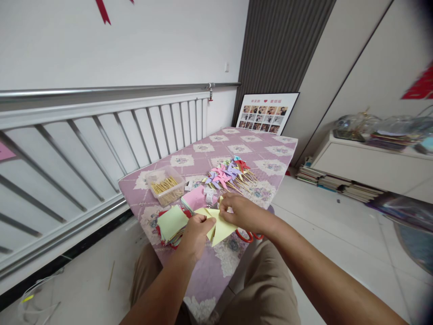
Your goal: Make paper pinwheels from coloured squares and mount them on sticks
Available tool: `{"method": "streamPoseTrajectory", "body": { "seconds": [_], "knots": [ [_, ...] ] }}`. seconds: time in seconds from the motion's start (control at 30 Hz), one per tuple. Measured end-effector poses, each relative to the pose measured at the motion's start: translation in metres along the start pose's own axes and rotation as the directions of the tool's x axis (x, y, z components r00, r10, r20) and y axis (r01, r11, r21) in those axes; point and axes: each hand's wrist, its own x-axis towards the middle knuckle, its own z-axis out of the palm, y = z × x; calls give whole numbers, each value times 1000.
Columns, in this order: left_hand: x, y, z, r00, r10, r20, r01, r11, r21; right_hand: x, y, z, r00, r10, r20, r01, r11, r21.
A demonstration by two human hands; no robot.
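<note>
A pale yellow paper square (223,229), cut in from its corners, is held between my two hands above the table's near end. My left hand (199,228) pinches it near the middle with the thumb on top. At its far right side my right hand (237,208) grips a raised corner flap between thumb and fingers. Red-handled scissors (246,235) lie just under my right forearm, their blades hidden. To the left is a stack of coloured paper squares (172,222), pale green on top. Pink paper sheets (194,198) lie just beyond my hands.
Finished paper pinwheels (223,175) on sticks lie in a pile beyond my hands. A clear plastic box (164,186) holds wooden sticks. The flowered tablecloth (237,149) runs back to a framed photo board (267,113). A white radiator (135,131) stands along the left.
</note>
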Motion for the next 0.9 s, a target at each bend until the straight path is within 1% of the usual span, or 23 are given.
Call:
{"method": "streamPoseTrajectory", "body": {
  "seconds": [0.1, 0.17, 0.3, 0.5, 0.7, 0.9],
  "knots": [
    [-1, 0, -2, 999, -1, 46, -1, 1000, 30, 1, -3, -4, 999, 13, 37, -13, 1000, 1],
    [-2, -1, -3, 999, 2, 48, -4, 1000, 30, 2, -6, -7, 998, 22, 53, -22, 1000, 3],
    [-4, -1, -2, 998, 4, 65, -4, 1000, -4, 3, -12, -13, 995, 38, 89, -38, 999, 3],
    [-9, 1, 2, 995, -21, 95, 27, 998, -61, 2, -17, -18, 990, 63, 123, -66, 998, 19],
    [-10, 1, 1, 998, -18, 68, 21, 999, -37, 1, -15, -18, 988, 73, 138, -79, 996, 39],
    [-15, 7, 3, 997, -25, 67, 33, 992, -124, 0, -10, -16, 987, 79, 143, -91, 993, 75]
  ]
}}
